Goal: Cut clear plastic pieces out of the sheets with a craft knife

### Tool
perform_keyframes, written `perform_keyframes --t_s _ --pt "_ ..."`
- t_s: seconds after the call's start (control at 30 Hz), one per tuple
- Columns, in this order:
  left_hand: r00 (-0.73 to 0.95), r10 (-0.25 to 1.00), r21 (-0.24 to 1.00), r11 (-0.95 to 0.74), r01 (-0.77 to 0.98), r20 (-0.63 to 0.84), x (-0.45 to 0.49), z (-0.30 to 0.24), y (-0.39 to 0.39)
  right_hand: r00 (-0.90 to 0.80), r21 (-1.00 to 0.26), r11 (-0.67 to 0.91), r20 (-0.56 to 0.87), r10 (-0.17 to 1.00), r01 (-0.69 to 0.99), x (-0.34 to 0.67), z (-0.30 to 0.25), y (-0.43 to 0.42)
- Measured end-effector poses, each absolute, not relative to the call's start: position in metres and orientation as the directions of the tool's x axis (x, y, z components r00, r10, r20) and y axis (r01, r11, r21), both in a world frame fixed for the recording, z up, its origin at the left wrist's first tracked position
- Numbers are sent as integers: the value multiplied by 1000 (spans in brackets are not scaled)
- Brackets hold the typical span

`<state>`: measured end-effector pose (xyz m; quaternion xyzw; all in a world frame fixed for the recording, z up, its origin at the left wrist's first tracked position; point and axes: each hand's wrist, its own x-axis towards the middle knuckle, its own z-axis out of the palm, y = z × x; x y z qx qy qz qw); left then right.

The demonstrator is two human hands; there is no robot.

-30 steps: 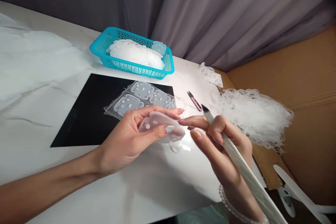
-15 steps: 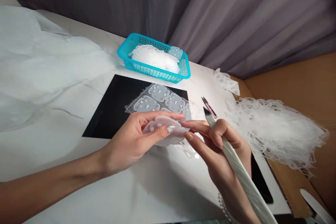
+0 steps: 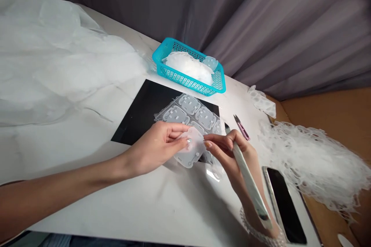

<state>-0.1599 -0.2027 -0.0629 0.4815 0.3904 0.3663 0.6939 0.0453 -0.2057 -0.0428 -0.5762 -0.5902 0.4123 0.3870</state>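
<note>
A thin frosted silicone-like piece (image 3: 189, 157), with rounded corners and small raised bumps, is pinched between the thumb and fingers of my left hand (image 3: 153, 147). My right hand (image 3: 236, 158) has its thumb and index fingertips closed at the piece's right edge. Tucked in that same hand is a flat, white-wrapped tool (image 3: 249, 185) with a dark, blade-like tip. Behind the hands, a clear sheet of similar rounded pieces (image 3: 176, 115) lies on a black mat (image 3: 136, 117); the hands partly cover it.
A blue basket (image 3: 188, 81) holding a pile of white pieces stands at the back. Thread snips (image 3: 242, 128) and a phone (image 3: 285, 204) lie to the right. Stringy white scraps (image 3: 315, 162) heap at the right edge. A large translucent bag (image 3: 72, 61) spreads over the left.
The frosted piece has turned to show its bumpy face more fully. The view has shifted, bringing the phone into fuller sight. The tool's handle has swung upward from along my forearm.
</note>
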Motion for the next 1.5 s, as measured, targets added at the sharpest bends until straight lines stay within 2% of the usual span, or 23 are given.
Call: perform_keyframes --t_s 0.13,0.3,0.43,0.53,0.67,0.8,0.9,1.1,1.37,1.5 --pt "428 893 973 202 -109 -138 -162 -61 -203 -90 -968 -48 -72 993 247 38 -45 -203" --pt "324 927 961 241 -133 -187 -165 -61 -202 -99 -986 -90 -104 990 140 34 -52 -202" --pt "243 937 944 291 -154 -249 -167 -62 -197 -203 -956 -146 -201 958 255 30 -49 -204" --pt "293 917 942 315 -116 -271 -168 -63 -196 -177 -950 -95 -153 972 296 26 -44 -202" --pt "348 899 950 306 -59 -267 -168 -65 -196 -182 -975 -50 -90 979 216 24 -45 -196" --pt "332 914 966 258 -28 -234 -169 -63 -195 -199 -985 -50 -83 976 167 24 -50 -195" --pt "313 908 954 299 -15 -280 -171 -59 -194 -218 -989 -62 -91 972 134 26 -51 -198" --pt "311 911 959 284 6 -272 -172 -59 -194 -230 -980 -61 -104 968 189 25 -48 -202" --pt "349 914 969 241 -53 -209 -173 -63 -195 -183 -983 -27 -61 981 182 23 -46 -205" --pt "396 875 891 388 -234 -277 -174 -61 -197 -163 -989 28 4 987 145 21 -44 -210"
